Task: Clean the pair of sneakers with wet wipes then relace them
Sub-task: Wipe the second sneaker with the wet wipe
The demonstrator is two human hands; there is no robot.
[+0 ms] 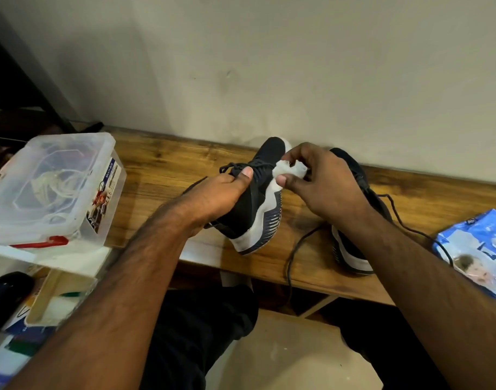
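Left hand (215,192) grips black sneaker (252,204) at laced throat, held above wooden bench (162,164); right hand (322,184) pinches wet wipe (290,170) against white midsole. Sneaker's long axis runs near-to-far, toe toward wall, sole facing right. Risks: trailing lace (291,257) from second sneaker (353,249) snagging forearm; one-handed hold slipping under scrubbing.

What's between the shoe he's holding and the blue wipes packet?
In the head view, the other sneaker sits between the held sneaker and the wipes packet, its black lace trailing toward the packet.
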